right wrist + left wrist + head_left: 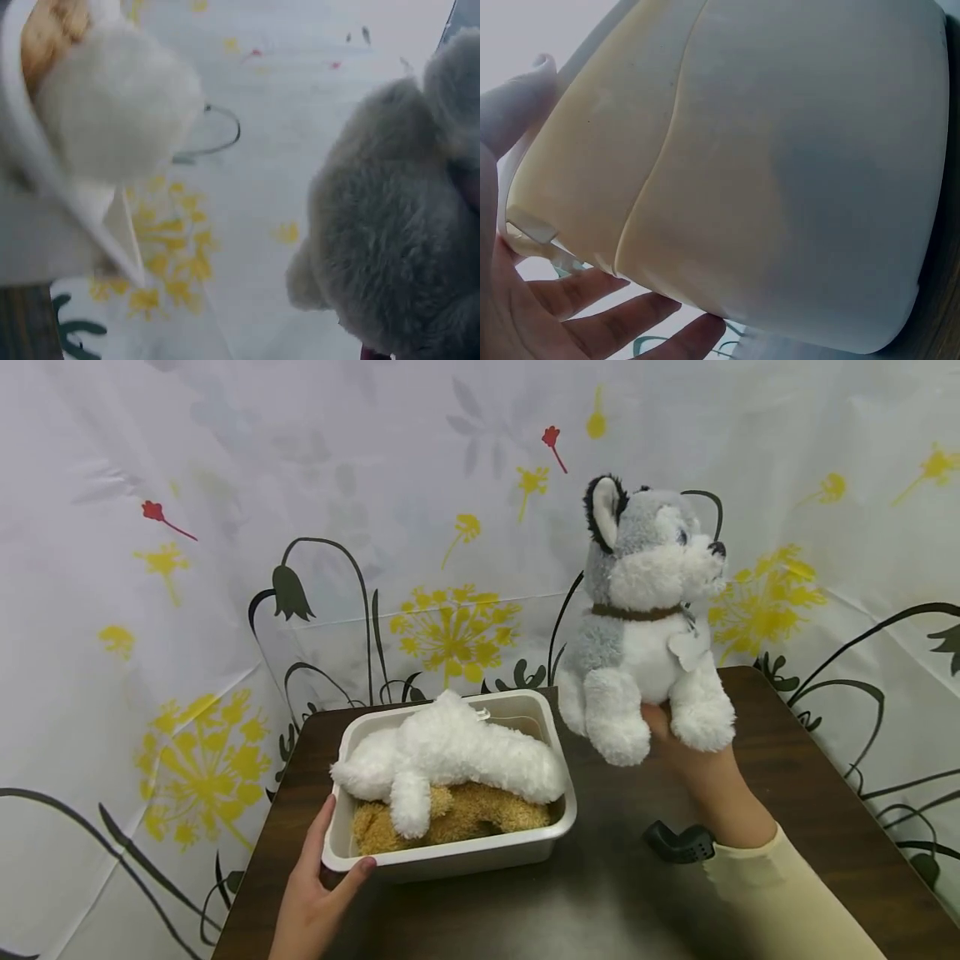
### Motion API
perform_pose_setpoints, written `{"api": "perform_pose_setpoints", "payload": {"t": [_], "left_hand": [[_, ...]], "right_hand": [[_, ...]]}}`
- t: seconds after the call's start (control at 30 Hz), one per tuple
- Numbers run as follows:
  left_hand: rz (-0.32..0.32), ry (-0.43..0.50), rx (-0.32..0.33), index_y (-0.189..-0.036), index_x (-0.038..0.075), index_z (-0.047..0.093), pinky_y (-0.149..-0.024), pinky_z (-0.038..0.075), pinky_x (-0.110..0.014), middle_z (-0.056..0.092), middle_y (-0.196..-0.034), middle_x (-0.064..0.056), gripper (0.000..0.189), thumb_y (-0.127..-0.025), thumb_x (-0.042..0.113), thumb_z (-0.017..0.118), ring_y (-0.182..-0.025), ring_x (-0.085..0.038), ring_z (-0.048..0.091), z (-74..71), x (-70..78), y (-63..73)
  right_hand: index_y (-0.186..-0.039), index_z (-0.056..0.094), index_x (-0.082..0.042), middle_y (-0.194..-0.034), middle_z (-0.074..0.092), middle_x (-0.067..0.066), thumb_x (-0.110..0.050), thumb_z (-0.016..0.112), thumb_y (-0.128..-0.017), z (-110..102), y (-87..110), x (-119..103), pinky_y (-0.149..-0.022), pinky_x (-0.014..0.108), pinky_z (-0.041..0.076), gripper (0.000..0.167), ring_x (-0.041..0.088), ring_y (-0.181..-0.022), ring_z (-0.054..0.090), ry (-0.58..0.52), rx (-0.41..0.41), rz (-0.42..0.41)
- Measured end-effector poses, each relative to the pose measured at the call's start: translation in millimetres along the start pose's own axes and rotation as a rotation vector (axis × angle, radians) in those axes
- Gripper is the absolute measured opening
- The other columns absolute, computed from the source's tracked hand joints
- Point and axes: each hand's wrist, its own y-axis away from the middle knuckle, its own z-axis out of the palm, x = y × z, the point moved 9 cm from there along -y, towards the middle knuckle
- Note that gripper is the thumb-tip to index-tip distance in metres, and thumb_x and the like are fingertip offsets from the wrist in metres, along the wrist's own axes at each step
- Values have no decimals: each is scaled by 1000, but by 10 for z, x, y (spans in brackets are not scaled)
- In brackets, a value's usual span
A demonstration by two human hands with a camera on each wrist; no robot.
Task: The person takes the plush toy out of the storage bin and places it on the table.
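A grey and white plush husky (637,572) with a brown collar and a pale heart-shaped tag is held up above the table's right side. My right hand (708,785) holds it from below, the fingers mostly hidden by its body. In the right wrist view its grey fur (397,240) fills the right side. My left hand (311,889) grips the near left corner of a white plastic bin (480,860), thumb at the rim and fingers along the side. Inside the bin, a fluffy white plush toy (465,752) lies on top of a tan plush toy (472,814).
The bin stands on a dark wood-grain table (600,893), towards its left. Behind and beside the table hangs a white curtain (390,460) with printed flowers. A black curved device (678,843) sits at the right wrist, by the pale yellow sleeve (780,893).
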Motion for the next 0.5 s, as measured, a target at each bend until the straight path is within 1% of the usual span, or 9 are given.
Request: {"api": "perform_pose_setpoints", "payload": {"t": [0.03, 0.07, 0.1, 0.2, 0.27, 0.33, 0.37, 0.43, 0.5], "left_hand": [[2, -1, 1, -174, 43, 16, -89, 58, -17, 31, -176, -17, 98, -102, 26, 80, -135, -24, 58, -1, 0, -4], [1, 0, 5, -175, 42, 16, -89, 58, -16, 31, -176, -17, 99, -102, 25, 80, -134, -23, 58, -2, -3, 5], [0, 2, 9, -175, 41, 16, -89, 57, -15, 31, -175, -18, 99, -102, 24, 81, -134, -23, 58, -5, -5, 14], [-11, 3, 15, -175, 41, 15, -89, 55, -13, 31, -175, -19, 100, -102, 26, 81, -135, -29, 56, -14, -9, 34], [-13, 0, 20, -175, 41, 15, -88, 55, -12, 31, -175, -19, 100, -102, 27, 81, -137, -34, 55, -20, -4, 38], [-10, 2, 20, -175, 41, 15, -89, 54, -11, 31, -175, -19, 100, -102, 27, 81, -137, -33, 55, -15, 3, 36], [-7, 3, 18, -175, 42, 15, -89, 54, -11, 31, -175, -19, 100, -102, 26, 81, -136, -28, 56, -10, 6, 32], [0, 8, 16, -175, 42, 15, -90, 54, -11, 31, -175, -19, 99, -102, 25, 81, -134, -13, 57, 0, 8, 25], [11, 14, 15, -175, 41, 16, -90, 55, -11, 31, -175, -19, 99, -101, 24, 81, -129, 1, 55, 7, 9, 22]], "right_hand": [[-145, 53, 5, -129, 59, -9, -18, 76, -100, -46, 8, 52, -101, 12, 42, 55, -6, -114, 54, 18, 19, 23], [-149, 50, 8, -132, 59, -10, -13, 79, -97, -77, 15, 93, -102, 12, 42, 63, -7, -117, 54, 37, 24, 26], [-152, 48, 7, -135, 57, -15, -5, 80, -92, -106, 26, 163, -102, 12, 42, 69, -7, -119, 54, 50, 32, 56], [-149, 52, 7, -130, 56, -26, 9, 84, -81, -177, 70, 410, -99, 11, 43, 75, -9, -117, 57, 69, 52, 131], [-147, 53, 7, -127, 56, -26, 9, 84, -82, -236, 107, 620, -97, 11, 42, 72, -12, -114, 56, 99, 71, 189], [-151, 52, 6, -130, 60, -16, 6, 84, -85, -328, 127, 853, -97, 11, 41, 73, -14, -114, 52, 147, 98, 245], [-154, 51, 4, -133, 62, -9, 4, 84, -87, -384, 131, 976, -98, 11, 40, 74, -15, -115, 51, 165, 112, 272], [-158, 50, -3, -138, 64, 4, 0, 82, -91, -506, 146, 1249, -97, 13, 40, 75, -15, -115, 50, 158, 137, 344], [-164, 46, -10, -145, 62, 10, -5, 83, -93, -643, 162, 1527, -98, 13, 40, 80, -13, -118, 50, 188, 156, 401]]}}
